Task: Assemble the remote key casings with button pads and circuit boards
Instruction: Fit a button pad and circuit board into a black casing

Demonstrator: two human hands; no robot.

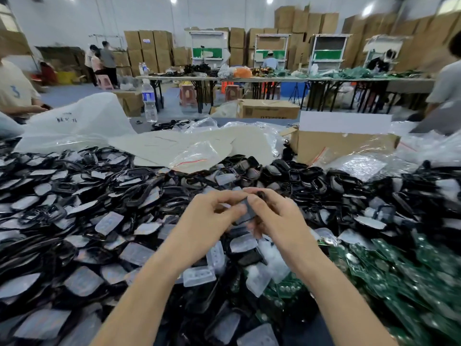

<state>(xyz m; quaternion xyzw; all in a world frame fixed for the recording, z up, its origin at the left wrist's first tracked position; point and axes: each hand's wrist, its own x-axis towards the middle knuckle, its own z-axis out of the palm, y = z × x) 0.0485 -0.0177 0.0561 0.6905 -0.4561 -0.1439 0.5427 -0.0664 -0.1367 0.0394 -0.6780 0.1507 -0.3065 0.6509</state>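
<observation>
A heap of black casings (pixel 74 196) mixed with clear button pads (pixel 136 253) buries the table in front of me. Green circuit boards (pixel 399 270) are banked at my right. I judge all three are kept close so I can pick without shifting. The cardboard box (pixel 344 146) at the back hides whatever it holds. My left hand (pixel 212 216) and right hand (pixel 274 216) meet above the heap, both pinching one dark casing (pixel 245 212) between fingers and thumbs, probably to seat a part.

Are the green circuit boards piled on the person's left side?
No, the circuit boards lie heaped at the lower right, beyond the right hand; casings and button pads fill the left.
</observation>
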